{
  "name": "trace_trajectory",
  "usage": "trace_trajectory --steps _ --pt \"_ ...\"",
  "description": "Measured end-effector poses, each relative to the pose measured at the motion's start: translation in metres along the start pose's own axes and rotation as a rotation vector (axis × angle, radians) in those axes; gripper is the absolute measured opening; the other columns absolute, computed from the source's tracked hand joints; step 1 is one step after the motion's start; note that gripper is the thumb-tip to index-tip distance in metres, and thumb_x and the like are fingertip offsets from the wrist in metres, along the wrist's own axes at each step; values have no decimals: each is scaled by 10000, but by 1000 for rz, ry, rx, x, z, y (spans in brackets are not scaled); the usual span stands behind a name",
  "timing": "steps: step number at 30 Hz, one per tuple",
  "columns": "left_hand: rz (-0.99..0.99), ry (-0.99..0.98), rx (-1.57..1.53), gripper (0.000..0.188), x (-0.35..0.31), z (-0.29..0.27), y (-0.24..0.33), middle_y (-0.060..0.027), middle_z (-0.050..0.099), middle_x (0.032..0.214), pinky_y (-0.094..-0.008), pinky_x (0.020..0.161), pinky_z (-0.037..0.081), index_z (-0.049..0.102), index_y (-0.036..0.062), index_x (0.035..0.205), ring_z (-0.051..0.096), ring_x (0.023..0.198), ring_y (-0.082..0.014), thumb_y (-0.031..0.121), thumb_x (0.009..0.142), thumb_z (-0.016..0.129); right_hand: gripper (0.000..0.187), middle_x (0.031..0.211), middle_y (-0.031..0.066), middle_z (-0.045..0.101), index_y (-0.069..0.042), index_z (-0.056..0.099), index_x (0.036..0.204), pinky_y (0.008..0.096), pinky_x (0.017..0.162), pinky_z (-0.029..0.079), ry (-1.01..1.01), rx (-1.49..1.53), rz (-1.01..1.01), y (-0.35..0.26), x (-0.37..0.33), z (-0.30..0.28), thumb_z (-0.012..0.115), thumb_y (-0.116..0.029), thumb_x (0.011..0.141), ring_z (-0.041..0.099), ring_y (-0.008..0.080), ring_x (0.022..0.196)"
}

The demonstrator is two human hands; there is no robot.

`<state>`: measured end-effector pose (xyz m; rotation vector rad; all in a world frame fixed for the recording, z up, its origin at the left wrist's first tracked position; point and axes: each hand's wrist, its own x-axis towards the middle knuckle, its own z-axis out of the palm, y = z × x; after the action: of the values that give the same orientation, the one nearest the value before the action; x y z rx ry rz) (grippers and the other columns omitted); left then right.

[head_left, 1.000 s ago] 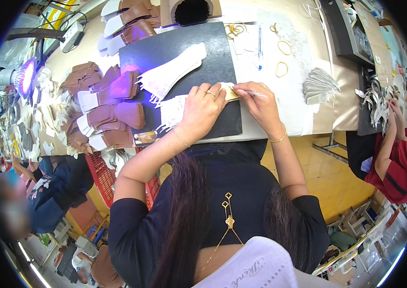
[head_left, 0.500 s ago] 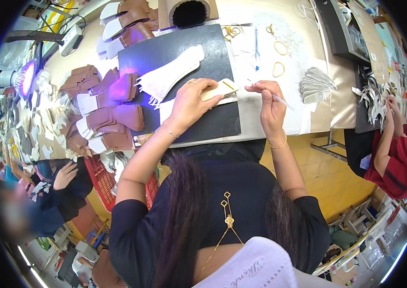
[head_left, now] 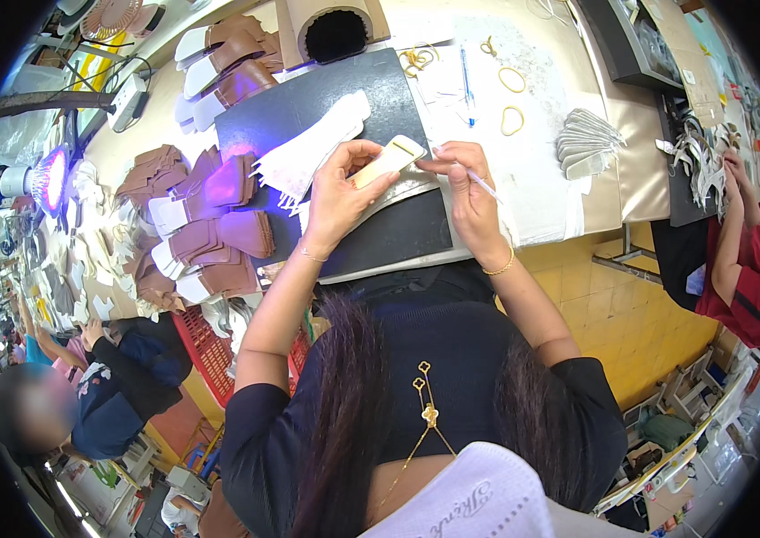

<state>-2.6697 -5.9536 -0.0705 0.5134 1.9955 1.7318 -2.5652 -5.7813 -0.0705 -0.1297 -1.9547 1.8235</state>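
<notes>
My left hand (head_left: 344, 188) is closed round a flat cream piece (head_left: 387, 164) with a rounded far end and a dark narrow slot. The piece is tilted up over the black board (head_left: 420, 224). My right hand (head_left: 471, 193) pinches a slim whitish pen-like tool (head_left: 484, 186), whose front end is close beside the cream piece's rounded end; whether they touch I cannot tell. Beneath my hands lies another pale curved piece (head_left: 416, 186). A fanned stack of white strips (head_left: 326, 130) rests on the board, left of my left hand.
Brown and white leather pieces (head_left: 218, 238) lie in stacks at the left, near a glowing lamp (head_left: 50, 179). Rubber bands (head_left: 512, 119), a blue pen (head_left: 467, 85) and fanned pale pieces (head_left: 588, 143) lie at the right. A hollow block (head_left: 335, 31) stands behind. Other people sit at both sides.
The cream piece has been raised and tipped more upright in my left hand. My right hand has moved left with the tool, up to the piece's end. The whole view has shifted slightly.
</notes>
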Motion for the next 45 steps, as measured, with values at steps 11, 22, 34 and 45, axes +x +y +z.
trace_trajectory --steps 11,22,34,45 --pt "210 71 85 390 -13 -30 42 -75 605 1118 -289 883 522 639 12 1140 616 1038 -166 34 796 822 291 1291 150 437 -45 448 1263 411 981 552 -72 343 68 2 -2 25 327 -254 1100 681 349 1061" --pt "377 383 504 323 -9 -93 108 -108 665 1064 -300 822 548 671 4 1069 651 952 -176 28 783 820 145 1093 131 571 -26 599 1122 340 787 554 -164 -228 -149 8 -6 28 520 -111 1036 661 270 974" --pt "454 195 1019 289 32 -54 29 -105 688 1064 -396 847 496 709 59 1026 657 952 -298 210 799 802 349 1160 138 587 -11 485 1183 323 842 579 109 202 178 5 7 -7 374 -330 1095 723 249 968" --pt "469 -105 875 252 -13 8 18 -100 696 1068 -380 886 513 751 49 1009 624 995 -274 174 794 792 338 1053 146 662 -3 547 1204 336 883 533 119 24 228 11 9 -31 407 -291 1097 716 242 962"
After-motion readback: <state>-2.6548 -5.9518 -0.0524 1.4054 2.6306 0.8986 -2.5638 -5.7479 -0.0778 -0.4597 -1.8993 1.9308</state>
